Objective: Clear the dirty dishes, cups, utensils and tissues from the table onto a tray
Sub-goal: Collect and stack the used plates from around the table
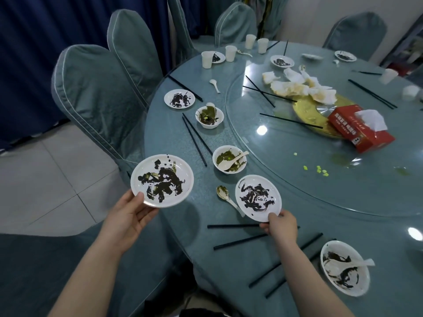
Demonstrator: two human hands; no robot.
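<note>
My left hand [128, 216] holds a dirty white plate [162, 180] by its near rim, out past the table's left edge. My right hand [280, 226] pinches the near rim of a second dirty plate [258, 198] lying on the table. A soiled spoon [225, 196] lies between the two plates. Behind them stand a bowl with a spoon [229, 159] in it and a second green-stained bowl [209, 116]. Black chopsticks [233, 226] lie just under my right hand. No tray is in sight.
The round table [174, 138] has a glass turntable [297, 179] with crumpled tissues [297, 85], chopsticks and a red tissue box [359, 129]. More plates [179, 98], white cups [207, 59] and a bowl [344, 267] sit around the rim. Covered chairs [91, 99] stand at left.
</note>
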